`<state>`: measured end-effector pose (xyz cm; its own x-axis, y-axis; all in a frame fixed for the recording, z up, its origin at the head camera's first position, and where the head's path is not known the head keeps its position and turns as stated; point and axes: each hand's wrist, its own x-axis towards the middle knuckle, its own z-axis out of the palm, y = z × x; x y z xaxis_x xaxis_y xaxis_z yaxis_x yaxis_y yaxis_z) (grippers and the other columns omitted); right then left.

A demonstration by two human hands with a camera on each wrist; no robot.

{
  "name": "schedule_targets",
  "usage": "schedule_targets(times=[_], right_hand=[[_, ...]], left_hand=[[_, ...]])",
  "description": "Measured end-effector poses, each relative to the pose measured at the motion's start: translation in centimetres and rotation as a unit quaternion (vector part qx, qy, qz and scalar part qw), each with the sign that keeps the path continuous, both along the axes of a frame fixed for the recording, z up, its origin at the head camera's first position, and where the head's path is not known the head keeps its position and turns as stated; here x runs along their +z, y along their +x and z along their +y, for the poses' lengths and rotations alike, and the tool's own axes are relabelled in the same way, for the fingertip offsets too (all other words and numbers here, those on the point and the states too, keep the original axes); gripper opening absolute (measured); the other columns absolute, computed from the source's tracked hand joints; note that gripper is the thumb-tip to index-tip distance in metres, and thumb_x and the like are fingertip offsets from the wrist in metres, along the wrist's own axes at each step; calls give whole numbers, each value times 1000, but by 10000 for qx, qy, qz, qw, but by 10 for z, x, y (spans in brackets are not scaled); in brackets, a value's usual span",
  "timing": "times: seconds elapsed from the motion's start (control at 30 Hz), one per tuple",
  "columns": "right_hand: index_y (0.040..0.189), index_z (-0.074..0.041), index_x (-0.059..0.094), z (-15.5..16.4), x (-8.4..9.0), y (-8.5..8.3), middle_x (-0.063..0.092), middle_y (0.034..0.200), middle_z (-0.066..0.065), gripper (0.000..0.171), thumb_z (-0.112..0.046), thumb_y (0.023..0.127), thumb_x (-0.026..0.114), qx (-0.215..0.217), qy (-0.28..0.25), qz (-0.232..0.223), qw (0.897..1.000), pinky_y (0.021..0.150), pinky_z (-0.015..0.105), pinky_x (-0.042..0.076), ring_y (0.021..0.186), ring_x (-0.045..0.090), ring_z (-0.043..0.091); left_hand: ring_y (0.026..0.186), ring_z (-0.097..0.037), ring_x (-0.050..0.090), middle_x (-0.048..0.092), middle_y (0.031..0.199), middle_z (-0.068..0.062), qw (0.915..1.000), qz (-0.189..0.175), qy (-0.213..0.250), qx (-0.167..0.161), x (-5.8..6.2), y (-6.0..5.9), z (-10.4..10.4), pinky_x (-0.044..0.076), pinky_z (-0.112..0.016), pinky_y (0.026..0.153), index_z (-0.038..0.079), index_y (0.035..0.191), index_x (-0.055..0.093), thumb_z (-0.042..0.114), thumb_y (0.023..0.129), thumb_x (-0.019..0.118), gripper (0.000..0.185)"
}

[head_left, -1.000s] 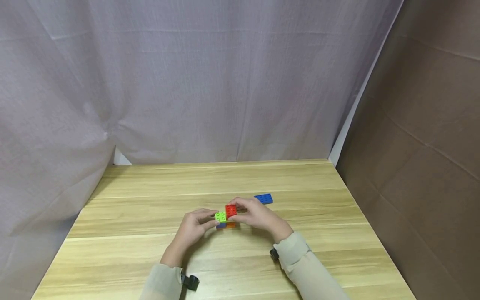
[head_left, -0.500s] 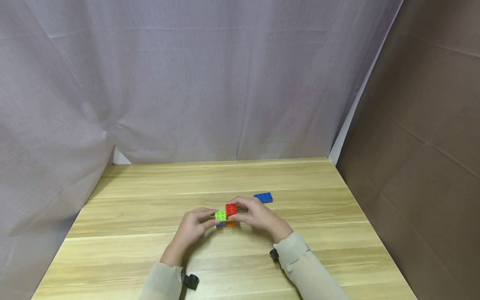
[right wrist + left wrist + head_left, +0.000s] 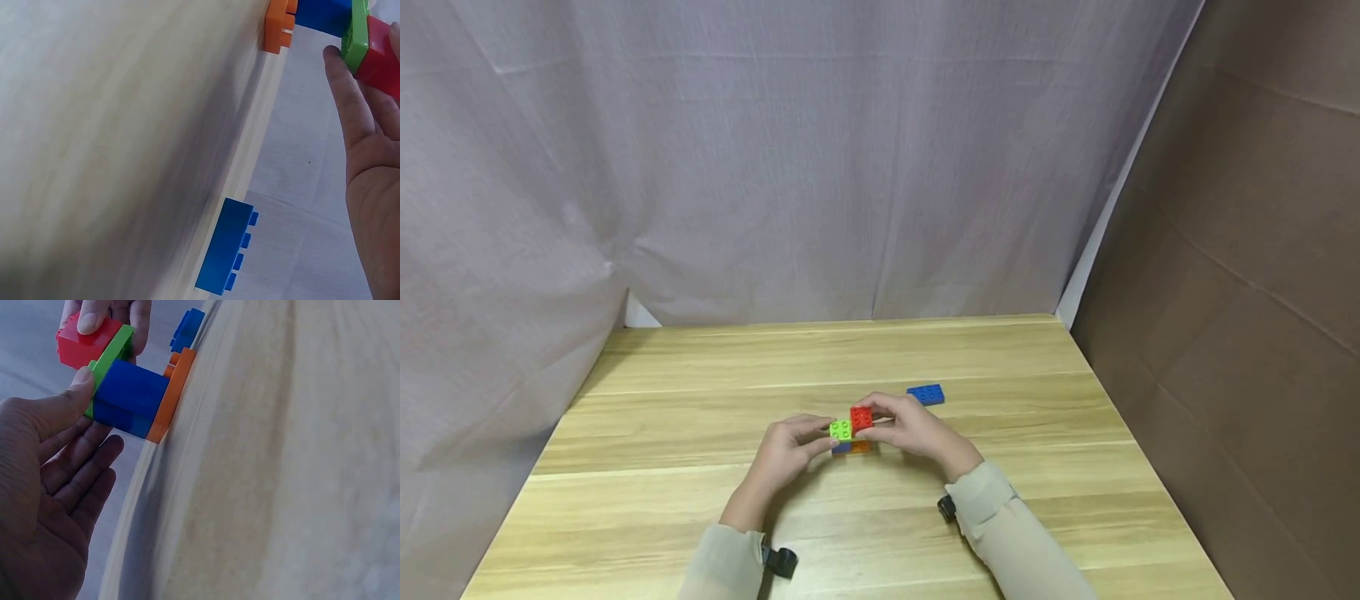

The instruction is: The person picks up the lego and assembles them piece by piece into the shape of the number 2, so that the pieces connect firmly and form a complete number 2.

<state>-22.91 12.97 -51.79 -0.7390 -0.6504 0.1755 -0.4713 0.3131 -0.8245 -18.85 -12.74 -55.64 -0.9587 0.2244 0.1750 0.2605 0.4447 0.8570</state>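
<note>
- Brick stack (image 3: 852,435) stands near the middle of the wooden table (image 3: 700,500), between both hands; an orange plate (image 3: 174,394) forms its base, flat on the wood.
- Left hand (image 3: 786,454) pinches the stack from its side, thumb on the green plate (image 3: 111,359), apparently to steady it.
- Right hand (image 3: 917,432) pinches the red brick (image 3: 862,418) on top, one fingertip pressing down, seemingly to seat it.
- Blue block (image 3: 131,397) sits between the orange and green plates.
- Loose blue plate (image 3: 926,393) lies apart, just beyond the right hand.
</note>
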Motion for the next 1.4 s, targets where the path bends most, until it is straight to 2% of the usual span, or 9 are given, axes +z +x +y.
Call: schedule_targets(times=[0.17, 0.3, 0.4, 0.53, 0.77, 0.97, 1.07, 1.3, 1.4], right_hand=[[122, -19, 67, 0, 0, -1, 71, 112, -11, 36, -31, 90, 76, 24, -27, -106, 9999, 89, 36, 58, 106, 68, 9], [122, -19, 67, 0, -1, 0, 72, 111, -11, 35, -29, 90, 77, 5, -104, -139, 9998, 89, 34, 58, 105, 69, 9], [124, -14, 67, -1, -2, 0, 72, 111, -10, 38, -29, 90, 77, -31, -155, -154, 9998, 90, 34, 57, 105, 69, 11], [127, -9, 66, -1, -5, 1, 72, 111, -11, 43, -30, 91, 76, -90, -178, -182, 9996, 91, 33, 56, 106, 69, 12], [126, -14, 66, -1, -7, 2, 72, 112, -10, 40, -31, 91, 75, -140, -193, -198, 9995, 92, 34, 56, 108, 68, 12], [123, -26, 66, 0, -8, 2, 71, 112, -13, 36, -37, 90, 76, -213, -51, -239, 9995, 93, 34, 56, 108, 67, 8], [122, -27, 66, 0, -9, 1, 71, 112, -12, 36, -36, 89, 76, -221, -42, -264, 9994, 93, 33, 56, 108, 67, 8], [121, -26, 67, -1, -8, 2, 72, 111, -13, 36, -36, 89, 77, -297, 28, -270, 9992, 93, 30, 55, 108, 67, 7], [122, -26, 67, 0, -8, 2, 72, 110, -14, 36, -37, 89, 77, -305, 41, -245, 9992, 92, 30, 55, 107, 68, 7]], left_hand=[[107, -11, 67, 71, 116, 13, 10000, -68, -56, -3, 0, 0, 0, 55, -42, 95, 25, 117, 76, 35, 87, 80, 31], [97, -10, 69, 71, 116, 9, 10000, -11, -25, -24, 1, 0, 0, 56, -41, 91, 22, 118, 76, 34, 87, 80, 33], [87, -8, 68, 71, 117, 7, 10000, -2, -1, -48, 2, 0, 0, 57, -39, 88, 21, 119, 76, 33, 88, 79, 33], [87, -8, 68, 71, 116, 7, 10000, 11, -11, -63, 2, 1, -1, 57, -38, 86, 21, 119, 76, 33, 88, 79, 33], [97, -7, 68, 71, 115, 13, 10000, -74, -32, 7, 1, 0, 0, 56, -38, 91, 24, 118, 76, 32, 87, 80, 33], [77, -11, 69, 71, 117, 8, 9998, -178, 17, 9, 0, 2, 1, 58, -30, 75, 22, 120, 75, 31, 87, 80, 34], [71, -14, 69, 71, 117, 6, 9997, -225, 61, 8, 1, 2, 1, 58, -29, 69, 22, 120, 75, 30, 87, 80, 34], [91, -8, 68, 71, 116, 11, 9999, -157, 10, 68, 1, 2, 1, 57, -31, 83, 23, 119, 76, 31, 86, 81, 34], [84, -10, 70, 71, 116, 10, 9998, -173, 60, 44, 1, 2, 1, 59, -31, 76, 24, 118, 76, 31, 87, 81, 33]])
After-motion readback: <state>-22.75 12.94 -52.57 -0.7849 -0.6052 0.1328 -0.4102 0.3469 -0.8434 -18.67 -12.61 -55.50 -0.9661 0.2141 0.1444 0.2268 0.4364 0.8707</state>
